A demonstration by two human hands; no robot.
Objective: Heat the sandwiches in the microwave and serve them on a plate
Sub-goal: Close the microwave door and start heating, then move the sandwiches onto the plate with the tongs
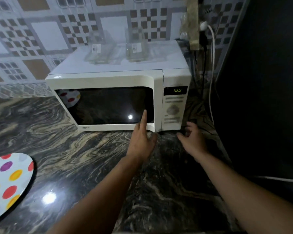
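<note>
Hands are reaching toward the white box-shaped microwave that is sitting on the dark marbled stone desk at the centre of the frame, its long axis running left to right and its door closed. The left hand is extending its index finger straight up against the lower right corner of the dark glass door, with the other fingers curled in and holding nothing; the fingertip appears to be touching the glass just beside the door's right edge. The right hand is hovering with its fingers loosely spread, gripping nothing, just below the control panel, where a green display is glowing. Sandwiches are not showing anywhere; whether they are lying behind the dark glass cannot be told. The white round plate with coloured polka dots is resting at the lower left of the frame, well apart from both hands, and its reflection is showing in the door's upper left corner. The door edge lies nearest the left hand, so an opening pull would probably fall to it, the door likely swinging toward the left, where bare desk is lying. Two clear glass containers are standing on the microwave's top.
</note>
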